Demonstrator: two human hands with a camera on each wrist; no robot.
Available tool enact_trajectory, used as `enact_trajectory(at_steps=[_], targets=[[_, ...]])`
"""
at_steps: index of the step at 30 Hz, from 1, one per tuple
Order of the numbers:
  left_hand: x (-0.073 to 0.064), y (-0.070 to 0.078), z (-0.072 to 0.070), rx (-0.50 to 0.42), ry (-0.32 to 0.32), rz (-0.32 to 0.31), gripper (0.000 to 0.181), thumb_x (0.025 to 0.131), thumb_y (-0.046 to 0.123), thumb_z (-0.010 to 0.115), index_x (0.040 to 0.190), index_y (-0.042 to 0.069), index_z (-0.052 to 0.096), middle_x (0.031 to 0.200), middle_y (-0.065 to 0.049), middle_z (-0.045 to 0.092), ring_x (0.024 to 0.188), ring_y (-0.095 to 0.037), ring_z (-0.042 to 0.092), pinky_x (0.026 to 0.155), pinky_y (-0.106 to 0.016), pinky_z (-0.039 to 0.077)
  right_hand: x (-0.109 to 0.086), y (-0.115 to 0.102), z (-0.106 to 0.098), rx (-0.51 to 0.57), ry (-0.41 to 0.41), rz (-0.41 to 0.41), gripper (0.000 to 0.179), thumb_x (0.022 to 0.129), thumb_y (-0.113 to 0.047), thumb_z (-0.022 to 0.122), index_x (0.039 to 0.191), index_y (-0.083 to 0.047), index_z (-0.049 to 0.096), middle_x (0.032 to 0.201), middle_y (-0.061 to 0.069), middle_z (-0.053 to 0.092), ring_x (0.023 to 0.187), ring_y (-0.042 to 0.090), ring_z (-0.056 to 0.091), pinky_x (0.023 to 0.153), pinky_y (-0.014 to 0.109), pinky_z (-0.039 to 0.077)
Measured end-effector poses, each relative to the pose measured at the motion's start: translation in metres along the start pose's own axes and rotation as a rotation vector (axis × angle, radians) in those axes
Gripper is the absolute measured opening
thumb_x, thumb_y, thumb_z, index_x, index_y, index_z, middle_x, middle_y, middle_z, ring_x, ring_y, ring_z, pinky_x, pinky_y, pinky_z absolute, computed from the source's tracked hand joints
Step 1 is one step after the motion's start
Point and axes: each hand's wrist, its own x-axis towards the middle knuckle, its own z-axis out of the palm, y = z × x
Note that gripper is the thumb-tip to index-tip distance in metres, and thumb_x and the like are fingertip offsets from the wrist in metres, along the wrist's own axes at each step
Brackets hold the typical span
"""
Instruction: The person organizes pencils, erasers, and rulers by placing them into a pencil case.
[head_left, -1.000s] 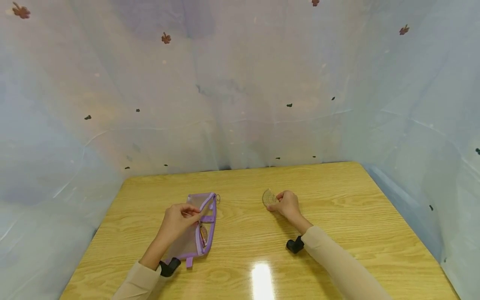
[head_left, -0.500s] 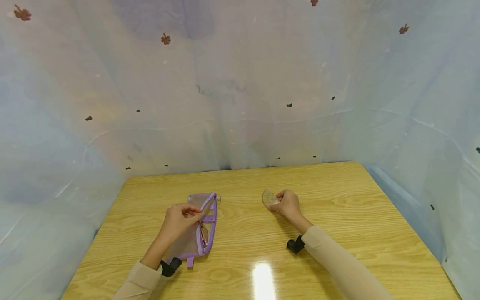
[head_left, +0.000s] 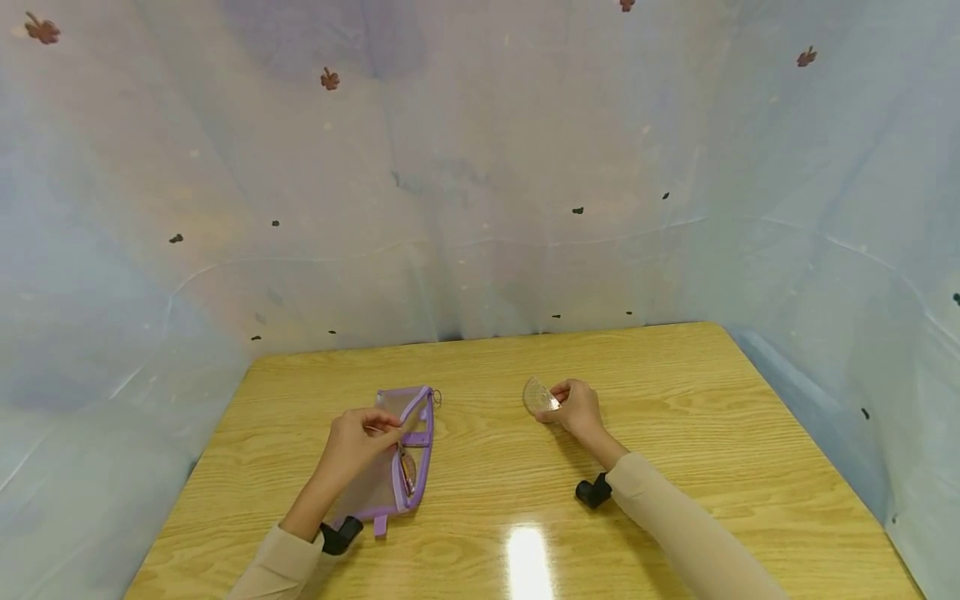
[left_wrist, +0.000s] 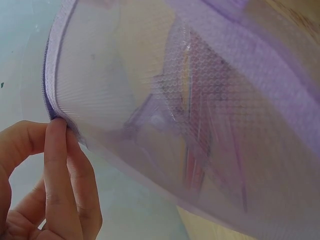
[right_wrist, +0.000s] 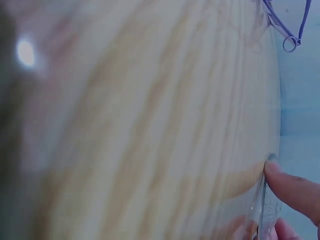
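A mesh pencil case (head_left: 367,492) with purple trim lies on the left of the table, its zipper side parted. My left hand (head_left: 362,440) pinches the zipper edge of its opening; the left wrist view shows thumb and fingertips (left_wrist: 58,127) together on that edge. Pinkish, slender items (left_wrist: 196,120) show through the mesh. To the right, my right hand (head_left: 579,410) pinches a clear protractor (head_left: 537,397) by its edge, tilted up, with the curved side facing left. In the right wrist view the thumb (right_wrist: 290,187) presses the protractor's edge, which is seen nearly edge-on.
The wooden table (head_left: 480,467) has a bright light reflection near its front. A small metal ring (head_left: 437,397) hangs at the case's far end. A pale patterned curtain (head_left: 480,208) stands behind the table and along both sides.
The protractor has tilted slightly in my right hand, now catching a bright glint near the fingers. My left hand and the pencil case stay in place.
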Motion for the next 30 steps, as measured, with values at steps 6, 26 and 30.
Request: enact_trajectory(at_steps=[6,26,30], targets=[[0.0007,-0.0006,-0.0004,0.021,0.000,-0.006,0.011,0.087,0.010,0.078,0.094,0.001,0.076,0.079,0.000,0.069,0.069,-0.013,0.064,0.061,-0.025,0.054,0.0009,0.0035,-0.0007,0.030,-0.001,-0.051,0.043,0.064,-0.001,0.093,0.101,0.005,0.071,0.089,0.012,0.065,0.079,0.023,0.058,0.071,0.036,0.052],[0.0008,0.0005,0.0010,0.002,-0.004,-0.013,0.012,0.086,0.011,0.078,0.093,0.001,0.076,0.079,0.000,0.069,0.069,-0.015,0.065,0.060,-0.025,0.054,0.0016,0.0026,-0.0070,0.048,-0.039,-0.069,0.044,0.064,0.005,0.091,0.103,0.004,0.071,0.090,0.013,0.064,0.079,0.024,0.058,0.070,0.036,0.051],[0.0022,0.0001,0.0009,-0.001,-0.009,-0.009,0.012,0.087,0.010,0.078,0.094,0.000,0.076,0.079,-0.001,0.069,0.069,-0.015,0.065,0.061,-0.025,0.054,0.0020,0.0040,-0.0080,0.087,-0.057,-0.052,0.044,0.065,0.005,0.090,0.104,0.004,0.072,0.094,0.016,0.065,0.084,0.028,0.058,0.073,0.036,0.050]])
